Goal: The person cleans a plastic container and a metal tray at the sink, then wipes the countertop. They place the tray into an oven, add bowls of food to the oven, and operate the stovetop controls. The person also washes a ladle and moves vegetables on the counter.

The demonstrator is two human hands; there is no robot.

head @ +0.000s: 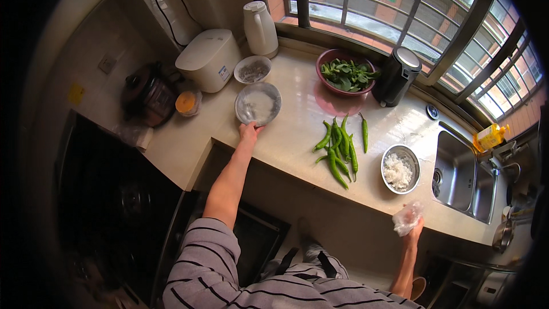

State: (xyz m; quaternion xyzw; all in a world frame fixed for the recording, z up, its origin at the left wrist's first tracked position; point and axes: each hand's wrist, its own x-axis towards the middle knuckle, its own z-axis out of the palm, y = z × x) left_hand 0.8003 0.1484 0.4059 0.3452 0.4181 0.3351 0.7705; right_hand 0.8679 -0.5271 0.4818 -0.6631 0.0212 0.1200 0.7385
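Note:
My left hand (251, 130) grips the near rim of a metal bowl (258, 104) on the countertop. The bowl holds something white and looks covered with clear film. My right hand (412, 227) is at the counter's front edge, closed around a crumpled clear plastic bag (406, 218). Something pinkish shows through the bag, though I cannot tell what it is. Just beyond that hand stands another metal bowl (418, 172) of cooked white rice (397, 171). Between the two bowls lies a loose pile of long green chilli peppers (339, 144), with one pepper (364, 133) apart.
Leafy greens (348, 74) fill a red bowl (322, 82) by the barred window, beside a black kettle (396, 76). A steel sink (456, 169) is at right. Behind my left hand are a white bowl (253, 69), a white appliance (209, 60) and a white jug (260, 30).

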